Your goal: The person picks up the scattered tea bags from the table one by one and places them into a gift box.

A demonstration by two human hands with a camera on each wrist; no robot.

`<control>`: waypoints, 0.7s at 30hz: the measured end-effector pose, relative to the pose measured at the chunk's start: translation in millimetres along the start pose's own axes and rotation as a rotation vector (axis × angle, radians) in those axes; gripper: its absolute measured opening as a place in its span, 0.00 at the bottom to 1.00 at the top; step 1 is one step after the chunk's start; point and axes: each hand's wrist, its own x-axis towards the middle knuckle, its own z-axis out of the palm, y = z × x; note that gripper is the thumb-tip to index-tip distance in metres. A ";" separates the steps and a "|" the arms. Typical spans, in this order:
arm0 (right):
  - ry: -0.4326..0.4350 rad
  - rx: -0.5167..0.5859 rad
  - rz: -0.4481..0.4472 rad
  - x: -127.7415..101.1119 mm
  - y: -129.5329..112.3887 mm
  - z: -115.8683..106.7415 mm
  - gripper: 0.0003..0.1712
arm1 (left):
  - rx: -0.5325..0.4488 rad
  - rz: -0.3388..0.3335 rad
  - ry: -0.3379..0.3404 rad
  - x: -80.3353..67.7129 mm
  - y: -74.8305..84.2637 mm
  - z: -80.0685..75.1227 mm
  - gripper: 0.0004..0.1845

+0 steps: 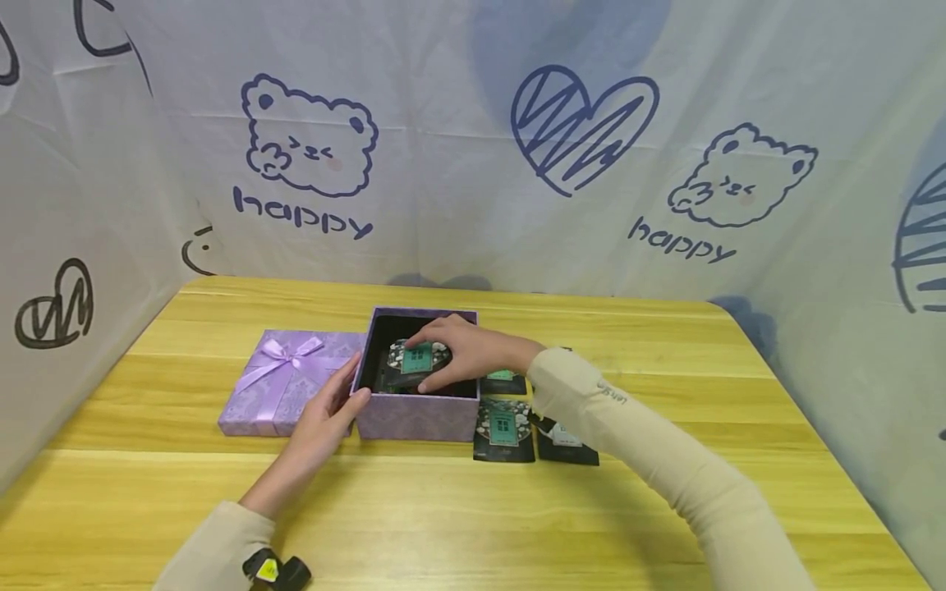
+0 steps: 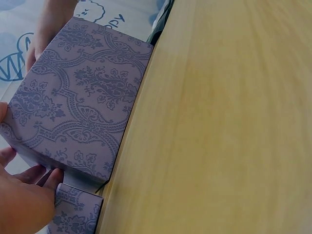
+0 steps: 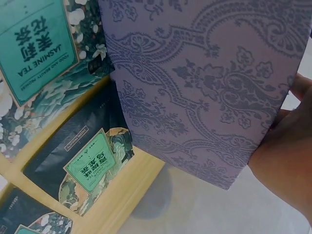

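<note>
A lilac gift box (image 1: 419, 417) with a damask pattern and black inside stands uncovered on the table. My left hand (image 1: 325, 414) grips its near left corner, thumb at the rim and fingers along the left wall (image 2: 44, 161). Reaching in from the right, my right hand (image 1: 469, 355) pinches a black tea sachet (image 1: 417, 359) with a green label, between thumb and fingers. The sachet is within the box opening, its lower part in shadow. In the right wrist view the box wall (image 3: 204, 83) hides the fingertips and the held sachet.
The lilac lid (image 1: 254, 398) with its ribbon bow lies left of the box, close to my left hand. Several tea sachets (image 1: 504, 431) lie right of the box, partly under my right forearm; one reads jasmine tea (image 3: 39, 48). A printed cloth (image 1: 443, 205) hangs behind the table.
</note>
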 end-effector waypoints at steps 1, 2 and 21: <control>-0.002 -0.004 -0.001 -0.1 -0.7 0.3 0.39 | -0.002 -0.001 0.002 -0.1 0.0 -0.1 0.32; -0.005 -0.012 -0.003 -0.1 -1.3 0.6 0.38 | -0.003 -0.002 0.004 -0.2 -0.1 -0.2 0.32; -0.013 -0.024 -0.036 -1.0 -1.2 2.3 0.36 | 0.013 -0.001 0.016 1.0 -2.2 0.6 0.32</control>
